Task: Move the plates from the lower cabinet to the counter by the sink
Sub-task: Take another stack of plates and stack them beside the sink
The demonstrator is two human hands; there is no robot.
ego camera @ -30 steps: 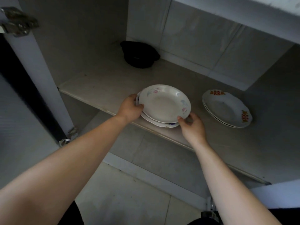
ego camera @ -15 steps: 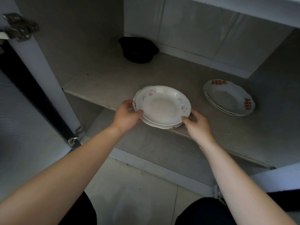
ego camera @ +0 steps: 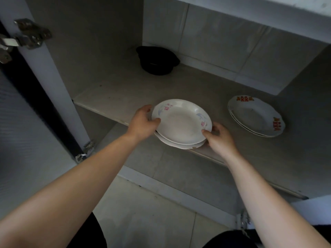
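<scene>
Floral plates (ego camera: 180,121), stacked, sit at the shelf (ego camera: 114,93) front edge, partly overhanging; your left hand (ego camera: 143,122) & right hand (ego camera: 219,136) clasp opposite rims. Pickup step. Next: lift level, clear the cabinet, carry to counter. Red-patterned plates (ego camera: 256,118) wait near the right side w/ black pot (ego camera: 157,59) at back.

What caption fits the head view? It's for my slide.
Both hands, left hand and right hand, lift a floral plate stack off the cabinet shelf.
</scene>
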